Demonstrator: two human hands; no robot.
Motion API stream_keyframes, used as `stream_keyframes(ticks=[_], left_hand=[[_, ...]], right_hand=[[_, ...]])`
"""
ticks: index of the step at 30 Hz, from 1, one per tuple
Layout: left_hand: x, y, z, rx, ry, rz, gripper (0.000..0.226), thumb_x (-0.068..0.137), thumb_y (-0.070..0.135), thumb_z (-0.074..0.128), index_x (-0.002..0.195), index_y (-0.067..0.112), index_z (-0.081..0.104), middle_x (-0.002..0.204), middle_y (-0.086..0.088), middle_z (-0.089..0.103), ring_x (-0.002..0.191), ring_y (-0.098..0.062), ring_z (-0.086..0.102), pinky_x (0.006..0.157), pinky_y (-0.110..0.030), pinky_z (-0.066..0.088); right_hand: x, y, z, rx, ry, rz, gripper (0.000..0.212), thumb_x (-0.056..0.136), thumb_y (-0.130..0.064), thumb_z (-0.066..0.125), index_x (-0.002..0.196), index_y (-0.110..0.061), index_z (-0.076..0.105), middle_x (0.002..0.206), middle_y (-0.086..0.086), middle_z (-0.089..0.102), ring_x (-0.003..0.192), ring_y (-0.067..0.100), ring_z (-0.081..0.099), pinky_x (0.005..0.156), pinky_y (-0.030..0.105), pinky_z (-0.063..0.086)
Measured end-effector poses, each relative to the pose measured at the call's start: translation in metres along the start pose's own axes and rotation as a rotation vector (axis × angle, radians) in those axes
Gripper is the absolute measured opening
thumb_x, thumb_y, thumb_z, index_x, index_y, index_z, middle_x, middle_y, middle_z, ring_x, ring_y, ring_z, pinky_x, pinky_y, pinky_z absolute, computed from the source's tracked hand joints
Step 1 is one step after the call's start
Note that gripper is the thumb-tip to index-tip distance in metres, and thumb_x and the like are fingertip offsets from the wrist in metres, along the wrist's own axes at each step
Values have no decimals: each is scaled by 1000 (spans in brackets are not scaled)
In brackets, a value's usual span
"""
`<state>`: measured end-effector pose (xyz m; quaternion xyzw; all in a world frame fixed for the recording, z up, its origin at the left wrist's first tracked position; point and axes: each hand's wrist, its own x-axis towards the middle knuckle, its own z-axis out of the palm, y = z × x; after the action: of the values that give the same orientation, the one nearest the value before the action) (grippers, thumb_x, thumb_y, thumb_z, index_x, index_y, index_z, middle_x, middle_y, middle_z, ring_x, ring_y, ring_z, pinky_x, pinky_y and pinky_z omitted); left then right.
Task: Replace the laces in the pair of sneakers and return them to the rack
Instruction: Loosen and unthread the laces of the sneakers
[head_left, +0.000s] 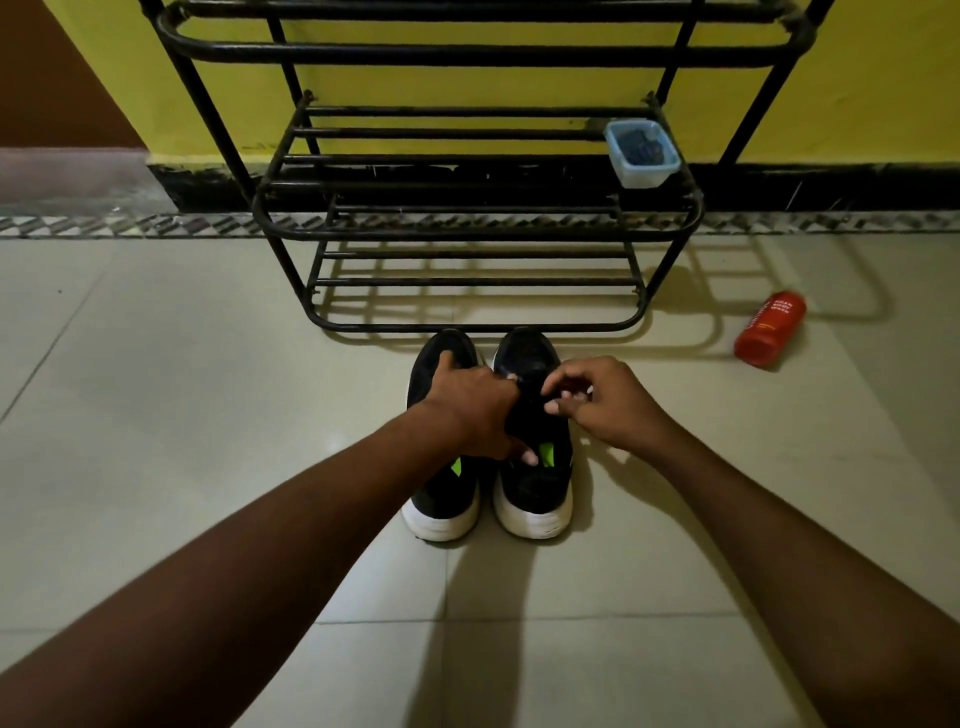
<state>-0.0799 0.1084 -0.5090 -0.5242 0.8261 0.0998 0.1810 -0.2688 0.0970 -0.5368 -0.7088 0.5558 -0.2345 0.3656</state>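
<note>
black white-soled right sneaker just in front of black metal rack, toe towards it | left hand gripping its upper | right hand pinching what looks like the dark lace

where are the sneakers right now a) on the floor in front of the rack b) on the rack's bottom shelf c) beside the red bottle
a: the left sneaker and right sneaker stand on the floor tiles just in front of the rack, on none of its shelves.
</note>
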Motion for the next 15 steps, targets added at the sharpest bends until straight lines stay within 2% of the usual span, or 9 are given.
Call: stream_keyframes(ticks=[2, 5, 6, 8, 10, 11, 13, 14, 15], left_hand=[[1, -1, 0, -26, -9, 0, 90, 74, 79, 64, 143, 26, 45, 125, -5, 64, 122, -29, 56, 111, -57, 29], [1, -4, 1, -50, -12, -3, 91, 72, 80, 66, 143, 28, 44, 129, -6, 62, 127, -30, 54, 111, -59, 29], [1, -5, 1, -46, -13, -3, 91, 71, 80, 66, 142, 28, 44, 130, -6, 62, 127, -30, 53, 110, -59, 29], [2, -4, 1, -34, -8, 7, 90, 71, 80, 67, 141, 27, 45, 130, -5, 62, 127, -30, 53, 109, -58, 31], [3, -2, 0, -26, 0, 14, 89, 71, 79, 67, 139, 26, 47, 129, -5, 63, 126, -30, 54, 107, -56, 33], [4, -1, 0, -22, 3, 15, 88, 71, 79, 67, 138, 25, 48, 128, -5, 63, 125, -29, 55, 107, -56, 33], [4, -2, 1, -27, 4, 14, 86, 72, 78, 67, 136, 25, 49, 127, -4, 63, 124, -29, 55, 107, -57, 31], [4, -2, 1, -34, -1, 12, 85, 73, 78, 67, 136, 25, 49, 127, -4, 63, 124, -29, 55, 108, -57, 30], [4, -2, 1, -38, -8, 12, 85, 73, 78, 66, 137, 24, 48, 128, -3, 63, 124, -28, 55, 109, -58, 29]], right_hand=[[6, -1, 8, 53, 86, 68, 16, 88, -6, 69, 79, -19, 67, 73, -7, 63, 65, 4, 55, 62, 21, 43], [7, -1, 17, 657, 238, 422, 24, 101, -5, 50, 79, -15, 53, 66, 1, 46, 49, 9, 40, 47, 22, 32], [4, 0, 16, 748, 238, 452, 23, 102, -6, 49, 80, -15, 51, 64, 1, 44, 45, 8, 36, 44, 21, 28], [-3, 8, 9, 475, 162, 306, 16, 98, -14, 61, 82, -16, 59, 62, -3, 51, 43, 5, 42, 44, 22, 34], [-6, 14, -1, -8, 68, 25, 6, 88, -16, 74, 85, -18, 69, 69, -8, 62, 58, 4, 55, 59, 23, 44], [-6, 16, -4, -117, 46, -74, 6, 87, -14, 75, 85, -18, 71, 74, -7, 64, 66, 6, 58, 65, 23, 44], [-4, 14, -3, -28, 160, -117, 11, 89, -8, 71, 81, -16, 71, 79, -2, 63, 71, 9, 57, 65, 22, 44], [-3, 8, -4, 164, 254, -48, 17, 92, -5, 66, 78, -15, 68, 78, -2, 62, 66, 9, 55, 60, 21, 42], [-2, 2, -5, 457, 342, 64, 22, 96, -3, 60, 77, -14, 64, 76, -2, 62, 59, 9, 50, 52, 22, 38]])
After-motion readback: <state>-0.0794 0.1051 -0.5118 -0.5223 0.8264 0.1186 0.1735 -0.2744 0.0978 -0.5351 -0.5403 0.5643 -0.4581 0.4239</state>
